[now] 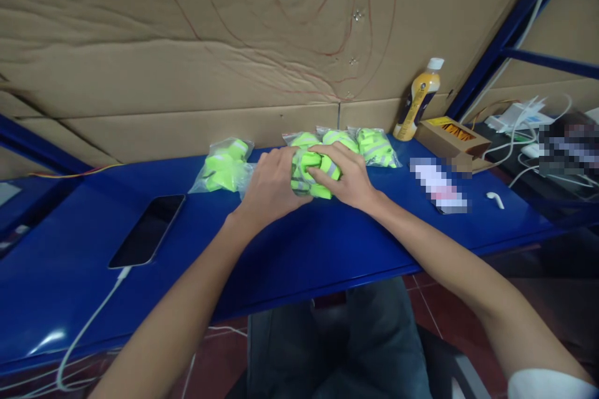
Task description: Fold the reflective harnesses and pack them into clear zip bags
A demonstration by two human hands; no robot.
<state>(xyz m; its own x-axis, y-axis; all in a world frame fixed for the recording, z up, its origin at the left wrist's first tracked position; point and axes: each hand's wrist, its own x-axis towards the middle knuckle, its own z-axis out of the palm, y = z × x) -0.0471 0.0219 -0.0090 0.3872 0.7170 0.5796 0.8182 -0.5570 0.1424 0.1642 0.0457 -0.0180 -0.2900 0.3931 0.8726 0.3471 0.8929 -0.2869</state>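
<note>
A folded neon-yellow reflective vest [322, 182] with silver-grey strips is bunched between my two hands, above the desk's middle. My left hand [274, 181] wraps around its left side, fingers curled and partly hidden. From above and the right, my right hand [349, 174] grips the vest, its thumb pressing into the folds. Clear plastic [246, 176] shows just left of my left hand; whether it belongs to the held bundle I cannot tell. Farther left lies a bagged neon vest [224, 165]. Behind my hands, several more bagged vests [375, 147] stand in a row against the cardboard.
The blue desk [355, 243] ends close to my lap. A phone [150, 230] with a white cable lies left. Rightward are a yellow drink bottle [418, 100], an open cardboard box [453, 140], a blurred-out phone-like object [438, 186] and a white earbud [495, 199].
</note>
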